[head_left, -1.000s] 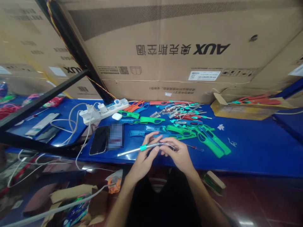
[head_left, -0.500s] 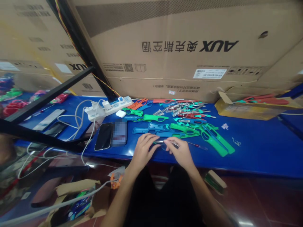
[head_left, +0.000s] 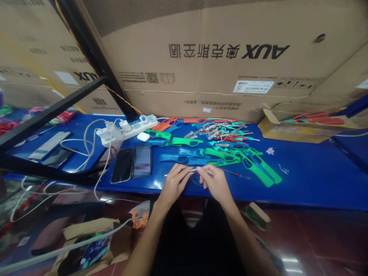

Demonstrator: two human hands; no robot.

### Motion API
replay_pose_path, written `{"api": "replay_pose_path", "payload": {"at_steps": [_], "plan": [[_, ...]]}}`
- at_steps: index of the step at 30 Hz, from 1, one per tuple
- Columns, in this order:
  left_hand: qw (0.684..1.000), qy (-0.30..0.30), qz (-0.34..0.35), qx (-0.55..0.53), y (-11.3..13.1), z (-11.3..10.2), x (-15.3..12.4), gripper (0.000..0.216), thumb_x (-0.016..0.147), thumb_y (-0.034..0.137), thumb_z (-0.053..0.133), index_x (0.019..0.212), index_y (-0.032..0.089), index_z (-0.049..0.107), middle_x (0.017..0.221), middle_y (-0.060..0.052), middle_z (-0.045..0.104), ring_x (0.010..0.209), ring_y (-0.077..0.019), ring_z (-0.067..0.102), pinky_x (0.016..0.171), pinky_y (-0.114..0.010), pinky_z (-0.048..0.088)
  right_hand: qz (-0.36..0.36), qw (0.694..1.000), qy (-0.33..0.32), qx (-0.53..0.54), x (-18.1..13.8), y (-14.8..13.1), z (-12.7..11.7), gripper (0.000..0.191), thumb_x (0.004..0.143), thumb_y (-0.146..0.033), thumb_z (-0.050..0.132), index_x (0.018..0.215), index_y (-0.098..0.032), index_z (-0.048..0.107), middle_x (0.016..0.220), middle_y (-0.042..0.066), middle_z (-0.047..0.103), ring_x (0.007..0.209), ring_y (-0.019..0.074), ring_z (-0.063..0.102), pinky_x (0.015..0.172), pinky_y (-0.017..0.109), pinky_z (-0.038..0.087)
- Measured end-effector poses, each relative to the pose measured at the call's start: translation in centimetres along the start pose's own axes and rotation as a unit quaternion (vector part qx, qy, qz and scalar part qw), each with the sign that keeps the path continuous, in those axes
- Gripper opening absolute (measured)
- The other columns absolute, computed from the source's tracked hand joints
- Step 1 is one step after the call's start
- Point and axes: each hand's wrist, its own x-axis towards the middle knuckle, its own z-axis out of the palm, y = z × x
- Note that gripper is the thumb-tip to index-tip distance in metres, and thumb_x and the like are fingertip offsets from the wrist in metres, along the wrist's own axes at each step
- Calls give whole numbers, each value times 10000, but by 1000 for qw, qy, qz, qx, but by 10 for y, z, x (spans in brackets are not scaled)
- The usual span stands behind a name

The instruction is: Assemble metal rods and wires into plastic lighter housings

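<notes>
Near the table's front edge, both hands pinch a thin silvery lighter part [head_left: 194, 170]; the fingers cover much of it. My left hand [head_left: 174, 181] grips its left end, thumb and fingertips pressed together. From the other side my right hand [head_left: 215, 181] closes on it, and a pale thin end shows by its knuckles. A screwdriver [head_left: 244, 176] with a clear reddish handle lies just right of that hand. Behind the hands are blue lighter shells [head_left: 172, 157] and green lighter shells [head_left: 221, 155]. More green and blue shells [head_left: 260, 168] lie to the right.
Lighter inner parts with wires [head_left: 218, 132] are heaped at the back. Two phones [head_left: 122, 165] and a power strip [head_left: 138, 126] with cables are on the left. An open carton [head_left: 304, 132] holds red shells. A black metal frame [head_left: 54, 111] crosses the left side.
The fingertips of both hands have shifted slightly around the thin part, which now shows a pale end by the right hand. The camera view has moved a little.
</notes>
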Motion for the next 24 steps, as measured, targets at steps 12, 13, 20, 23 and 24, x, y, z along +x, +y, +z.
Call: {"api": "replay_pose_path", "payload": {"at_steps": [12,13,20,23,24], "plan": [[1000,-4,-10,-8,6,-8,-4,378,1074,189,450,1414,257,601,1124,-87,720,1032,-195,678,901,-334,538,-35,999,-4,-7,-7,9,-13,431,927,-553,624,1178,-203,594,805,7,687,509,113,573,461,247,443],[1000,-2,-12,-12,6,-9,-3,365,1072,195,461,1398,254,612,1107,-85,725,1016,-194,683,897,-332,539,-39,999,3,-11,-9,11,-19,438,919,-556,632,1175,-203,590,838,19,694,521,118,584,441,245,432],[999,-44,-26,8,10,-15,-3,299,1072,236,478,1314,249,653,1061,-58,756,968,-195,700,893,-333,536,-93,991,31,-95,-25,26,-43,278,906,-482,695,966,-212,720,933,66,735,723,174,669,605,289,529],[996,-52,-61,45,12,-16,-8,299,1060,270,520,1338,243,627,1056,-49,762,952,-196,703,860,-322,539,-135,979,33,-147,-25,30,-48,209,931,-442,684,937,-244,750,919,46,742,736,180,641,688,324,521],[995,-51,-71,56,12,-16,-9,288,1056,283,531,1318,233,639,1057,-55,759,956,-199,702,849,-322,540,-152,974,31,-163,-23,31,-50,184,931,-427,689,929,-256,755,921,41,747,789,195,651,760,347,522]]}}
